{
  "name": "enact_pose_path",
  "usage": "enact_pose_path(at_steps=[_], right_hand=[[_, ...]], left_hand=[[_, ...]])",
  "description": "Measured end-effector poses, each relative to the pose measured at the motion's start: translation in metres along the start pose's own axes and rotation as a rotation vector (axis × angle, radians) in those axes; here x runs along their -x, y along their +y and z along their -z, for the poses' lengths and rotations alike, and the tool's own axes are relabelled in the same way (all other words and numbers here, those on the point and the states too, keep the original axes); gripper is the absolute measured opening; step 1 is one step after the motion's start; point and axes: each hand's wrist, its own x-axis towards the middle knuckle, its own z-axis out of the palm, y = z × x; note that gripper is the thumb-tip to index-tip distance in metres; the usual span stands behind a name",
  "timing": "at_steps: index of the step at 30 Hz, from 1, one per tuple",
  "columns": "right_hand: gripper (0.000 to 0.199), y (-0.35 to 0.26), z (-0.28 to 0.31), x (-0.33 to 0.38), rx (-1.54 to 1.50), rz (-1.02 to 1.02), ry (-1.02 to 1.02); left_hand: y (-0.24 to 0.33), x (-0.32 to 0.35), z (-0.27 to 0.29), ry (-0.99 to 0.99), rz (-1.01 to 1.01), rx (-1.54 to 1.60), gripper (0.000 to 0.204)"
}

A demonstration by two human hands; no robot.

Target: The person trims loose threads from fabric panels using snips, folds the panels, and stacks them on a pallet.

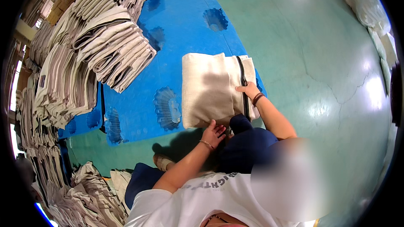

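Note:
A folded beige fabric cover (206,88) with a dark zipper strip along its right side lies in front of me, over the right part of a blue plastic pallet. My right hand (250,91) grips its right edge by the zipper, thumb on top and the other fingers mostly hidden. At the near edge of the cover is my left hand (213,134), fingers apart, the fingertips at or just touching the cloth. Nothing shows in the left hand.
The blue pallet (202,38) has several round hollows. Tall stacks of folded beige covers (120,46) stand on its left side. More cloth lies in a loose heap (92,193) at lower left. Green floor (311,59) stretches to the right, with plastic-wrapped bundles (362,4) along the far right.

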Motion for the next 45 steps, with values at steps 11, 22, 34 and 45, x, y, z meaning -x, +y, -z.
enact_pose_path(at_steps=[11,22,34,45], right_hand=[[0.080,0.086,0.023,-0.016,0.226,0.004,0.241],[0.026,0.075,-0.003,0.026,0.472,0.520,-0.786],[0.019,-0.005,-0.018,-0.091,0.269,0.581,-0.169],[0.039,0.053,-0.028,-0.056,0.249,-0.313,-0.355]], left_hand=[[0.003,-0.022,-0.009,0.283,0.044,0.128,0.057],[0.131,0.048,0.024,0.479,-0.725,0.103,0.056],[0.069,0.005,0.092,0.675,-0.450,-0.093,0.082],[0.055,0.019,0.117,0.374,-0.276,-0.210,0.070]])
